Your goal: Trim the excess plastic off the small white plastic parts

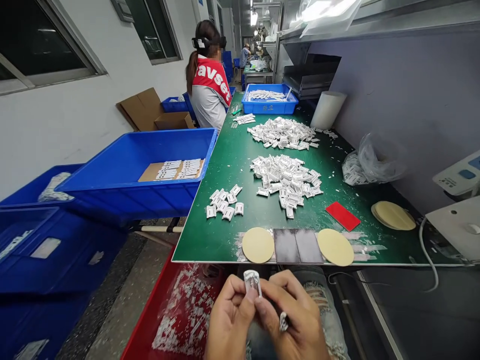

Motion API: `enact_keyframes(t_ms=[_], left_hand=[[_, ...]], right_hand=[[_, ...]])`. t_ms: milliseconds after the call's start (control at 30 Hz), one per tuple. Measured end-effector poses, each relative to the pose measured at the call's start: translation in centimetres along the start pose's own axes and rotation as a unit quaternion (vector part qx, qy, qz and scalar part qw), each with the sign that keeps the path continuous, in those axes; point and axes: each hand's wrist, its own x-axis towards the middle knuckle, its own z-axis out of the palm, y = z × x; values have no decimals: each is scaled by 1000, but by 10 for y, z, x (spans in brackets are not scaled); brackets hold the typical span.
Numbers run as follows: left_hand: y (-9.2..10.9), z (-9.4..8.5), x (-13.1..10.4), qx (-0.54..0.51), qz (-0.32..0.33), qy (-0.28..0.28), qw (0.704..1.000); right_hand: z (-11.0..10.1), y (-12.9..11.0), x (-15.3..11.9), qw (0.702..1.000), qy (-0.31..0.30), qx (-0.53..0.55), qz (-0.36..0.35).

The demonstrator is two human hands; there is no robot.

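Pointing its upper end away toward the green worktop [210, 240], a small white part [252, 281] sits in front of the near edge, long axis running up the view. Left hand [230, 317] and right hand [296, 316] pinch it, thumbs at its lower end, each grip closed (the right's curled fingers also hold another white piece [283, 322]). Beyond lie a yellow disc [258, 245] and a heap of white parts [285, 177].

Heaped white parts [286, 175] and blue bins [138, 199] mark a factory workshop.
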Motion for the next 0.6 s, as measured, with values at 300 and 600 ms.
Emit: enact_keyframes(t_ms=[300, 600], left_hand=[[32, -51, -15, 327, 223, -10, 918], [15, -128, -11, 606, 355, -55, 710]], right_hand=[[9, -4, -12, 972, -14, -205, -114], [48, -4, -26, 953, -15, -199, -230]])
